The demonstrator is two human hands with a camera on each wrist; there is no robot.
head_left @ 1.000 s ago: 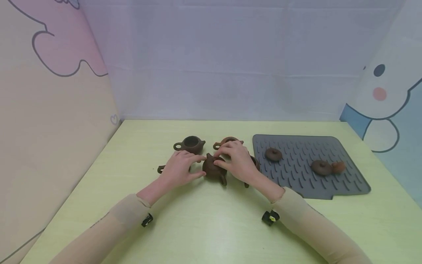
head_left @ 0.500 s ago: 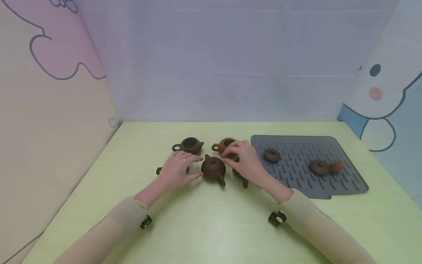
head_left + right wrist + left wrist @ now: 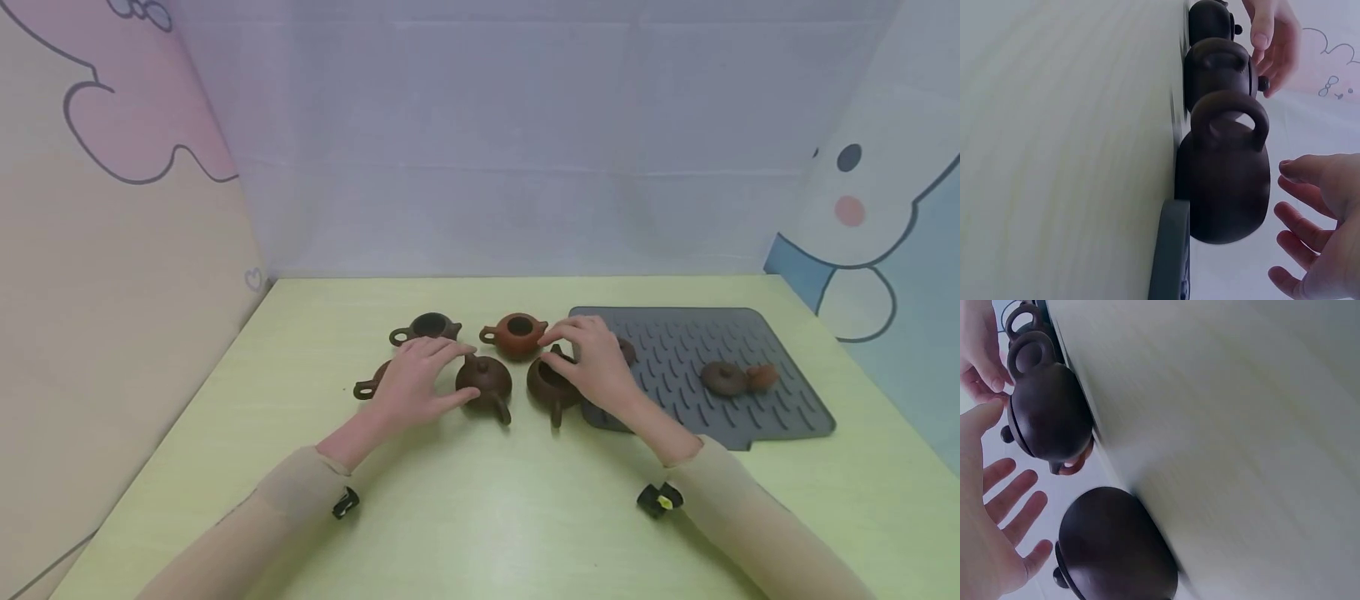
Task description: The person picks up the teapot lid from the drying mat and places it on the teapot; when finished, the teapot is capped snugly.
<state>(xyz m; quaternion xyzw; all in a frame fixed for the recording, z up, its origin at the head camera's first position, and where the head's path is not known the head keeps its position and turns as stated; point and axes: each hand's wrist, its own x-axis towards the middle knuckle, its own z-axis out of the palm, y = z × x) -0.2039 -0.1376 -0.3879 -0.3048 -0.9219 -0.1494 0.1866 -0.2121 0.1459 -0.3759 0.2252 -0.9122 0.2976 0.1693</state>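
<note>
Your right hand (image 3: pixel 596 367): fingers apart, holding nothing, above and beside the open dark teapot (image 3: pixel 541 392). A second ago it was over the lid (image 3: pixel 482 367) of the lidded teapot (image 3: pixel 483 390), so it's come off and gone right; I'd judge it's done with that pot and the open one now has its attention. Your left hand (image 3: pixel 412 383) also has its fingers spread, not gripping, alongside the lidded teapot; contact, can't tell. That pot stands on the table between your hands, lid seated. Another lidded pot (image 3: pixel 1116 544) sits left of it, mostly behind your left hand in the head view. Further back, a dark lidless pot (image 3: pixel 446 329) and a reddish lidless pot (image 3: pixel 512 340). Right side: grey mat (image 3: pixel 795 421) with a brown lid (image 3: pixel 724 379), a reddish lid (image 3: pixel 762 377) tilted beside it, and one more partly hidden by your hand. Table (image 3: pixel 487 517) is pale yellow-green; whitish sheet (image 3: pixel 487 142) behind, cartoon panels both sides.
</note>
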